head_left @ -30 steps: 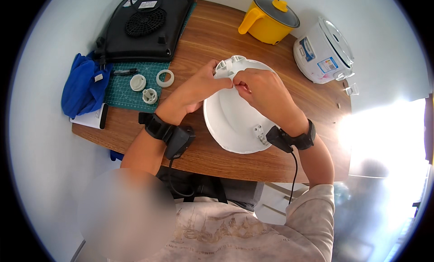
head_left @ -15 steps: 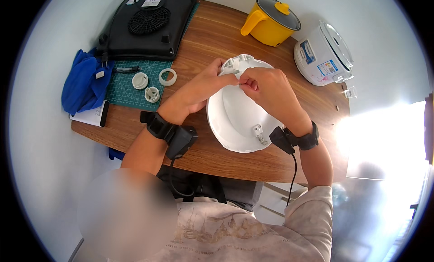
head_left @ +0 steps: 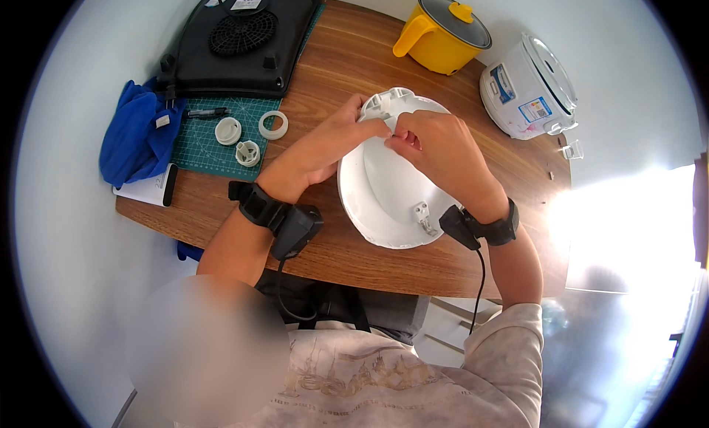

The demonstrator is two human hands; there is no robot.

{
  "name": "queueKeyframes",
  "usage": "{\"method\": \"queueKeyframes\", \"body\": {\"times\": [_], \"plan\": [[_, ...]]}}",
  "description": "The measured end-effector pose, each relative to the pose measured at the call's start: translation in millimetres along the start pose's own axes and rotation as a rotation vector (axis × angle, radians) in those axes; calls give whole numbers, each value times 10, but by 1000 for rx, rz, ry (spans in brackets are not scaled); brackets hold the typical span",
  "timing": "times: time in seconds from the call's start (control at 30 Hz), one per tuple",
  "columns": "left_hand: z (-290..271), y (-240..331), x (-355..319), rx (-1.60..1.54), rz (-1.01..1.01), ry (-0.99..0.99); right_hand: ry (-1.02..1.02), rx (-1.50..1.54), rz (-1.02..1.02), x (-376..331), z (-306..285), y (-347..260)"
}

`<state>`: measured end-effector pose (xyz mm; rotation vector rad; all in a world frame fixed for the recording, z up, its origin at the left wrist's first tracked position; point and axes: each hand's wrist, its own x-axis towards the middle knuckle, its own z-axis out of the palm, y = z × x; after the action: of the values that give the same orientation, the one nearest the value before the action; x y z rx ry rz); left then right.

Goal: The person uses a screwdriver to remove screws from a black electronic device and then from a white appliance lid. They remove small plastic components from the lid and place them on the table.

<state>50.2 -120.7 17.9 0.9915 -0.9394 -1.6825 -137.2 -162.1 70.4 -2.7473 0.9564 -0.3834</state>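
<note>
A white oval plastic shell (head_left: 377, 206) rests on the wooden table in front of me. My left hand (head_left: 348, 138) grips its far-left rim, the thumb reaching inward over the inside. Across the far end of the shell, my right hand (head_left: 437, 138) is closed in a pinch beside that thumb. Whatever sits between those right fingertips is too small and covered to make out. Inside the near part of the shell lies a small white fitting (head_left: 422, 212) with a metal piece. A moulded bracket (head_left: 391, 97) shows at the far rim.
At left, a green cutting mat (head_left: 199, 151) bears a white ring (head_left: 273, 125), round caps (head_left: 228, 131) and a pen. Around it are a blue cloth (head_left: 136, 136) and a black fan-vented appliance (head_left: 244, 51). A yellow pot (head_left: 439, 48) and white rice cooker (head_left: 524, 88) stand far right.
My right fingers have shifted and turned slightly while staying pinched. My left hand and the shell look nearly the same.
</note>
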Motion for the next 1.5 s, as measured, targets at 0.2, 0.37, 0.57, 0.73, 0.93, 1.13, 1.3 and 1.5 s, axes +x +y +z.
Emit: {"method": "queueKeyframes", "body": {"times": [0.2, 0.37, 0.57, 0.73, 0.93, 1.13, 1.3, 1.5], "plan": [[-18, -19, 18, -36, -38, -2, 50, 29, -64, -34, 17, -23], [-7, -14, 15, -19, 6, -19, 30, -66, -78, -26, 23, -25], [-19, -21, 10, -58, -38, 6, 48, -89, -57, -12, 26, -39], [-15, -46, 32, -51, 22, -30, 60, -36, -142, -34, 28, 25], [-21, -32, 26, -21, -1, -13, 8, -195, -102, -14, 66, 31], [-15, -49, 32, -47, -20, -13, 60, -49, -157, -49, 26, 28], [-26, -50, 30, -24, -21, 1, 23, -209, -187, -11, 41, -8], [3, -48, 33, 7, -40, 2, 3, -250, -173, 3, 59, 2]]}}
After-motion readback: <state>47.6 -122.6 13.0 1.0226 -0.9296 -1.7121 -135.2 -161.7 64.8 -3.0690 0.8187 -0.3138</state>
